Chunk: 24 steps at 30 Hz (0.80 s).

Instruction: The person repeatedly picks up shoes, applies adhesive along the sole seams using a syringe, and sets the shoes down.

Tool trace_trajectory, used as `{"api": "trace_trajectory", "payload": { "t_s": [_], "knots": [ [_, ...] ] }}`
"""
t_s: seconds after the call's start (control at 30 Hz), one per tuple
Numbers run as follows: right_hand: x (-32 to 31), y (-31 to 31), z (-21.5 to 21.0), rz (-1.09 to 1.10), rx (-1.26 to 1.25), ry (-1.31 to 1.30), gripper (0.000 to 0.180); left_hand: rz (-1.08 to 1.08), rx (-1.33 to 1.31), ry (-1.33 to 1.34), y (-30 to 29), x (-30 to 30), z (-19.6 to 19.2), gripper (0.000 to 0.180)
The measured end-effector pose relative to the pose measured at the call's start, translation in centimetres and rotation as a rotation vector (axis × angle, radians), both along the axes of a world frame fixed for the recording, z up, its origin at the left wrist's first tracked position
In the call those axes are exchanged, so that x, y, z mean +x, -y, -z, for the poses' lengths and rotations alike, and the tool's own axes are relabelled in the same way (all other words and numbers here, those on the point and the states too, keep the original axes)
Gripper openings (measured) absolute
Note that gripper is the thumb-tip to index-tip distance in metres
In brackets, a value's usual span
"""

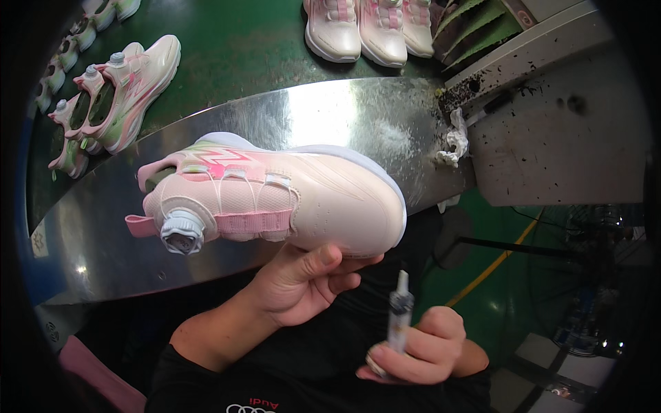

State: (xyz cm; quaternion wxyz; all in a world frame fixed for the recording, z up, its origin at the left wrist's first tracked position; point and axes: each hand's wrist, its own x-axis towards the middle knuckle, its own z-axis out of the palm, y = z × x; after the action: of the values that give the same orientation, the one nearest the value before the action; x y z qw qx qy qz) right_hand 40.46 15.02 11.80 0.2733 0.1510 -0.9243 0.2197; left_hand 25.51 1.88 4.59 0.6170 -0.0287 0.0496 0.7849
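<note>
A worker's left hand (303, 282) is holding up a pale pink sneaker (275, 196) from beneath, thumb and fingers closing on the underside near the toe, so the shoe is hanging just above the near edge of the curved steel bench (344, 110). The sneaker is lying on its side, white sole turned away from the worker, its round dial closure (182, 232) and pink strap facing the camera, the toe pointing to the worker's right. Below and to the right of the sneaker, the right hand (420, 347) is clenching a small clear pen-like applicator (399, 313), tip pointing up toward the toe but staying apart from it. Beyond the sneaker, past the steel bench, a green belt (234, 48) is carrying more shoes: a row of pink-and-green sneakers (117, 93) up and to the left of the held shoe, and pale pink pairs (365, 27) straight behind it. To the right of the sneaker, at the bench's far end, a crumpled white rag (454, 141) is sitting beside a speckled grey surface (558, 138).
</note>
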Motion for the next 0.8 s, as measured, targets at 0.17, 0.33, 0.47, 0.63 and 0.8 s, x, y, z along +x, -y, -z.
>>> {"api": "trace_trajectory", "payload": {
  "t_s": [0.17, 0.33, 0.47, 0.63, 0.8],
  "knots": [
    [-0.2, -0.5, 2.0, 0.124, -0.091, -0.267, 0.032, -0.007, 0.031, -0.025, -0.2, 0.1, 0.2, 0.041],
    [-2.1, -0.7, 3.9, 0.029, -0.24, -0.228, 0.042, -0.007, 0.04, -0.008, -0.3, 0.1, 0.1, 0.041],
    [-3.3, -0.4, 4.4, -0.03, -0.317, -0.248, 0.041, -0.016, 0.069, 0.017, -0.3, 0.3, 0.3, 0.04],
    [-3.3, -1.2, 4.8, -0.045, -0.325, -0.19, 0.045, -0.017, 0.082, 0.026, -0.8, 0.1, 0.5, 0.041],
    [-3.4, -1.5, 5.0, -0.002, -0.307, -0.182, 0.045, 0.004, 0.075, 0.028, -1.5, -0.2, 0.9, 0.04]
  ]
}}
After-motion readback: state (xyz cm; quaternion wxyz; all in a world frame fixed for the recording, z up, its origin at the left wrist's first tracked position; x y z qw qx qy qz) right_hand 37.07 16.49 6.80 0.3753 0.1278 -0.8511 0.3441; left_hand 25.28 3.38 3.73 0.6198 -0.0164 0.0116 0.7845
